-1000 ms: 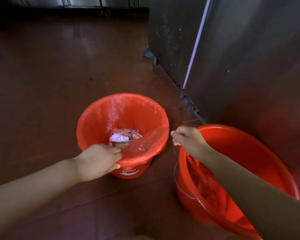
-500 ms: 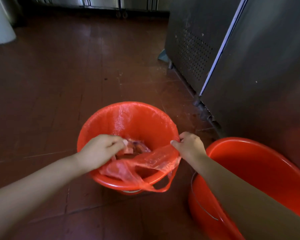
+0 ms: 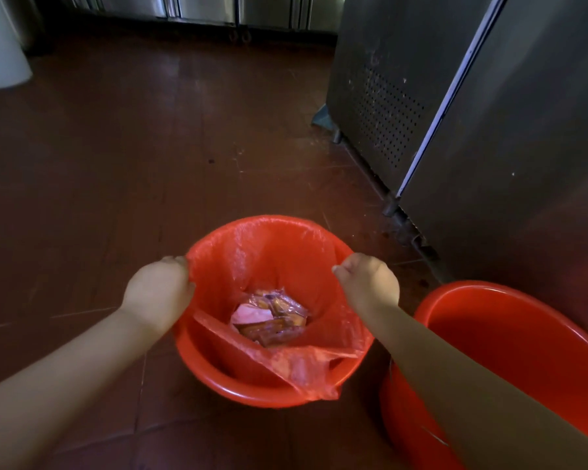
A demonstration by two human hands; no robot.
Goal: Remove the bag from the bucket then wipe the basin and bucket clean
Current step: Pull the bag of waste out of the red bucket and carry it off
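Basin (image 3: 510, 334) cut off at right.

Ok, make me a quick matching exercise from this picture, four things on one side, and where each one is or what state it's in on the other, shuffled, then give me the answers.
Things
1. bag
2. basin
3. left hand
4. wrappers

Places or states
A. lying at the bottom inside the bag
B. on the floor right of the bucket
C. partly pulled off the bucket's rim, near edge hanging loose
D. gripping the bag's edge at the bucket's left side

Pairs: 1-C, 2-B, 3-D, 4-A
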